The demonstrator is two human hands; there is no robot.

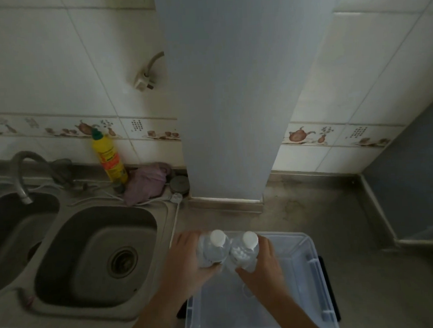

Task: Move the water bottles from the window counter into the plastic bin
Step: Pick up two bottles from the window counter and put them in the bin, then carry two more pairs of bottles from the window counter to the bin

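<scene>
Two clear water bottles held upright, side by side and touching, above the far left corner of a translucent plastic bin (313,266). Left bottle (212,249) with white cap, gripped by the left hand (184,263); fingers wrapped around the left side of the body, thumb near the bottom front. Right bottle (244,252), also with white cap, gripped by the right hand (263,266); fingers curled around its right side, pressed close together. Fingertips of both hands mostly hidden behind the bottles. Both forearms reaching in from the bottom edge of the view. Cannot tell if the bottle bottoms already touch the bin floor or hang just above it.

Bin standing on a grey stone counter (313,209), nothing else visible inside. A dark flat object partly seen under the bin at its right edge, too hidden to name.

To the left, a double steel sink (162,242) with a round drain (121,261) in the nearer basin and a curved faucet (23,174) over the far one. Behind the sink, a yellow detergent bottle (110,162) with green cap, standing upright against the tiled wall. Just beside it, a crumpled purple cloth (146,185), and next to that a small round dark object, unclear. A white cable lying along the sink rim. A white plug (143,82) hanging on the wall above. A wide pale column (232,100) rising from the counter in the middle.
</scene>
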